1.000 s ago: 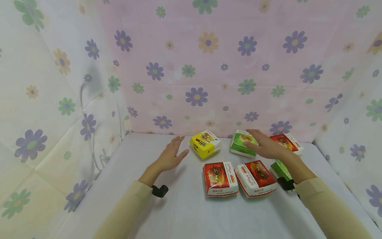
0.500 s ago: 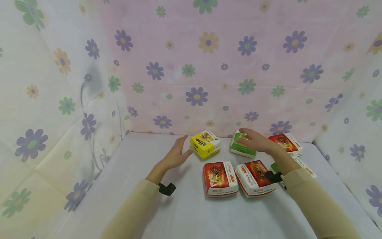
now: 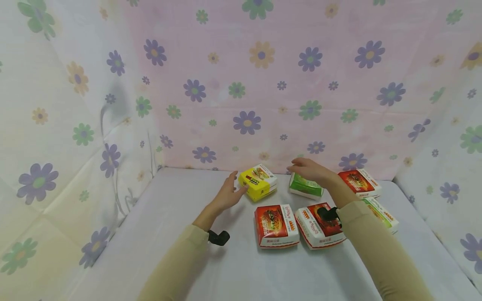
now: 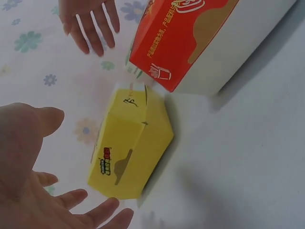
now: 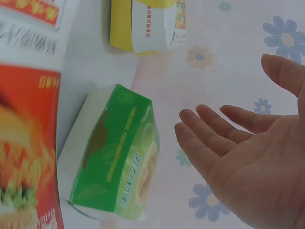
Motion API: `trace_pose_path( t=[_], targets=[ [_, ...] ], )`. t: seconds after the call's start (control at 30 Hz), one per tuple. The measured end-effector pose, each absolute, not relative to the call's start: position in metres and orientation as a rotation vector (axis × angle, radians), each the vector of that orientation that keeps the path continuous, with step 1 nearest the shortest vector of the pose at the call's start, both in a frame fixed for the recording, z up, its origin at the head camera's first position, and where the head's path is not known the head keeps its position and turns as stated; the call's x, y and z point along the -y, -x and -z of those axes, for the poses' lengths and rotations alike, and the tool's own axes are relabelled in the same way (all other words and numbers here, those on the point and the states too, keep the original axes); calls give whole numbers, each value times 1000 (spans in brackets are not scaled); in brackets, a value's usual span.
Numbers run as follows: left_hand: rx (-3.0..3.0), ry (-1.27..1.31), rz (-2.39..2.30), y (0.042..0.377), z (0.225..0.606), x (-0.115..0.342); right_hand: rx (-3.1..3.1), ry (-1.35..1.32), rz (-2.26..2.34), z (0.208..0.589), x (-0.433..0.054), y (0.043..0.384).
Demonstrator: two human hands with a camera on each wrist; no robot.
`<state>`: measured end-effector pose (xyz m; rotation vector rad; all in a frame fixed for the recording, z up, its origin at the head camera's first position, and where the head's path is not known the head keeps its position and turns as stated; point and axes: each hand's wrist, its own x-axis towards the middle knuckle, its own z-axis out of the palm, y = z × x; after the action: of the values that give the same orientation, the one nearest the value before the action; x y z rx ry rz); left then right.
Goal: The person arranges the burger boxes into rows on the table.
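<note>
A yellow-and-white burger box stands near the back of the table. My left hand is at its left side with fingers spread, fingertips close to the box. In the left wrist view that hand holds nothing, and the yellow box lies beyond its fingers. My right hand hovers over a green burger box, hiding part of its top. Seen from the right wrist, the right hand has its fingers extended and the green box sits apart from them.
Two red-and-white burger boxes stand side by side nearer the front. At the right are another red one and a green-and-white one, partly behind the right arm. A flowered cloth walls the white table.
My left hand has moved right, up to the yellow box. The right hand has shifted left across the green box, uncovering more of the boxes at the right. The boxes have stayed put.
</note>
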<state>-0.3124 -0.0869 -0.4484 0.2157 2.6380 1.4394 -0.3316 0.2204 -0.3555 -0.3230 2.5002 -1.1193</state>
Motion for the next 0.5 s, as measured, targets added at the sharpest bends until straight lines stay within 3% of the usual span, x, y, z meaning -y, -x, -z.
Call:
trace_pose_path(
  t=[0.5],
  targets=[
    [-2526, -54, -1508, 317, 466, 74, -2236, 222, 1283, 379, -193, 359]
  ],
)
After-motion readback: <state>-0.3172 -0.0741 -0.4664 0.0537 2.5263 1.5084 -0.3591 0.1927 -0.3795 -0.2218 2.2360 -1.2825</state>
